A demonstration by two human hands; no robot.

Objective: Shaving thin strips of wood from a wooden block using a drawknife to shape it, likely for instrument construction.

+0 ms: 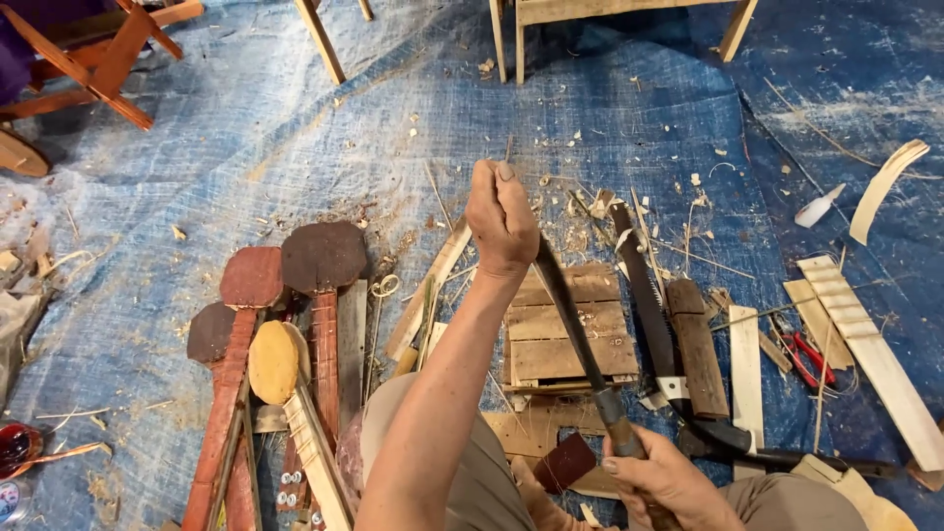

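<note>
My left hand (501, 218) is closed around a thin stick of bamboo held upright, its tip poking out above my fist. My right hand (661, 482) grips the wooden handle of a long dark knife (570, 320), whose blade slants up toward my left hand and meets the stick just below it. Both hands work above a small slatted wooden board (560, 339) lying on the blue tarp (295, 147). My knees show at the bottom edge.
Several paddle-shaped wooden pieces (295, 295) lie at the left. A handsaw (649, 305), wooden slats (865, 344) and red-handled pliers (811, 359) lie at the right. Shavings litter the tarp. Wooden stool legs (511, 39) stand at the top.
</note>
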